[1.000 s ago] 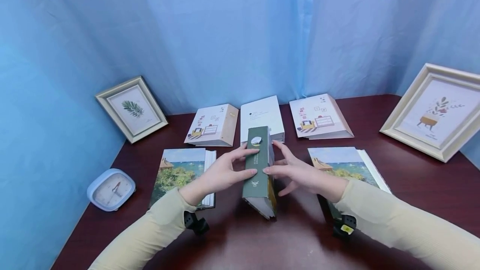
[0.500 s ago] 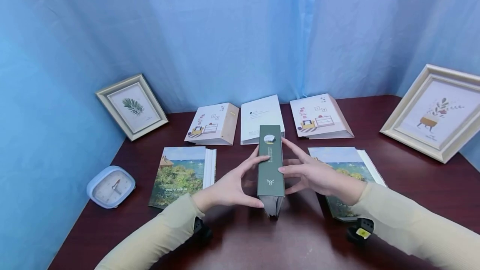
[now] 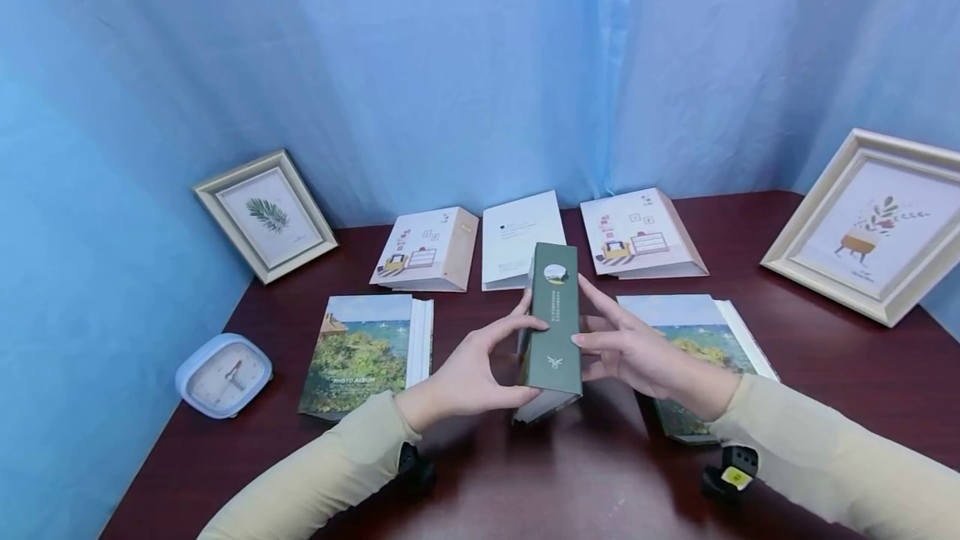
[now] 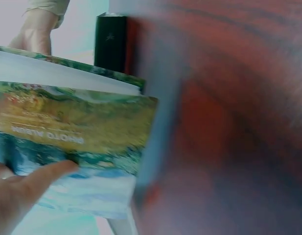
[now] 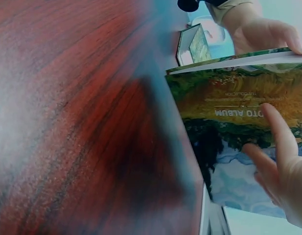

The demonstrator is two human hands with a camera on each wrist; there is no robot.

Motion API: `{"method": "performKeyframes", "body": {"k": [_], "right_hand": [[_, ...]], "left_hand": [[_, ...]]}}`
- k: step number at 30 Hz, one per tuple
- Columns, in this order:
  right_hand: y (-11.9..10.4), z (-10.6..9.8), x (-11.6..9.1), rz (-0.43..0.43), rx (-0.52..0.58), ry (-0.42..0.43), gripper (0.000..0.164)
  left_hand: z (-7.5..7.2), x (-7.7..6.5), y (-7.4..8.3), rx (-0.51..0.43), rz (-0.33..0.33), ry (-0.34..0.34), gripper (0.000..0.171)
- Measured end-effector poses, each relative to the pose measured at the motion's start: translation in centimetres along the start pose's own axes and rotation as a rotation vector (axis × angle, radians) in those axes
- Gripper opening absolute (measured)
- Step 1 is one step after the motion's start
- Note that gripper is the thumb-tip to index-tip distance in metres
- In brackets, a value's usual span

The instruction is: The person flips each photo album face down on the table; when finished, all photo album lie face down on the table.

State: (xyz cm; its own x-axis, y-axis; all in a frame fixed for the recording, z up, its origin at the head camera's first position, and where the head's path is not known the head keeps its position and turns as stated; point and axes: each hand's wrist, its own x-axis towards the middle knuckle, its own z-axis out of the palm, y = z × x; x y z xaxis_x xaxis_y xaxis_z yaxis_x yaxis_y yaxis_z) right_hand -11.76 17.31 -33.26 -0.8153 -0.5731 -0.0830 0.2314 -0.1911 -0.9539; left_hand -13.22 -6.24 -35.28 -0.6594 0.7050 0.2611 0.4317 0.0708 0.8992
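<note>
A thick photo album (image 3: 557, 361) with a dark green spine stands spine-up between my two hands, its lower part leaning left. My left hand (image 3: 468, 373) holds it from the left, one finger over the spine and the thumb by its near end. From the right, my right hand (image 3: 641, 357) holds the other cover, one fingertip on the spine's edge. The left wrist view shows the painted cover of the photo album (image 4: 92, 110) with the left thumb on it. In the right wrist view, fingers (image 5: 283, 129) rest against the opposite cover. Its lower edge's contact with the table is unclear.
Matching albums lie left (image 3: 360, 352) and right (image 3: 693, 340) of the hands. Two pink illustrated books (image 3: 416, 252) and a white book (image 3: 517, 232) line the back. Picture frames stand at left (image 3: 318, 244) and right (image 3: 840, 215). A blue clock (image 3: 225, 377) sits front left.
The photo album and both hands have moved right. Its lower part leaned right, then hung straight, and now leans left. The left thumb has shifted from the spine's face to its near end.
</note>
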Motion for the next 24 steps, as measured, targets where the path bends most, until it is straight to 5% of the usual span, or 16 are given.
{"method": "performKeyframes", "body": {"k": [8, 15, 24], "right_hand": [[0.9, -0.9, 0.3, 0.041, 0.063, -0.016, 0.084], [2.1, -2.2, 0.6, 0.109, 0.076, -0.046, 0.085], [3.4, -3.3, 0.9, 0.16, 0.08, -0.049, 0.09]], "left_hand": [[0.1, 0.5, 1.2, 0.338, -0.089, -0.047, 0.057], [0.4, 0.7, 1.4, 0.477, -0.168, -0.123, 0.055], [1.3, 1.1, 0.9, 0.654, -0.131, -0.196, 0.054]]}}
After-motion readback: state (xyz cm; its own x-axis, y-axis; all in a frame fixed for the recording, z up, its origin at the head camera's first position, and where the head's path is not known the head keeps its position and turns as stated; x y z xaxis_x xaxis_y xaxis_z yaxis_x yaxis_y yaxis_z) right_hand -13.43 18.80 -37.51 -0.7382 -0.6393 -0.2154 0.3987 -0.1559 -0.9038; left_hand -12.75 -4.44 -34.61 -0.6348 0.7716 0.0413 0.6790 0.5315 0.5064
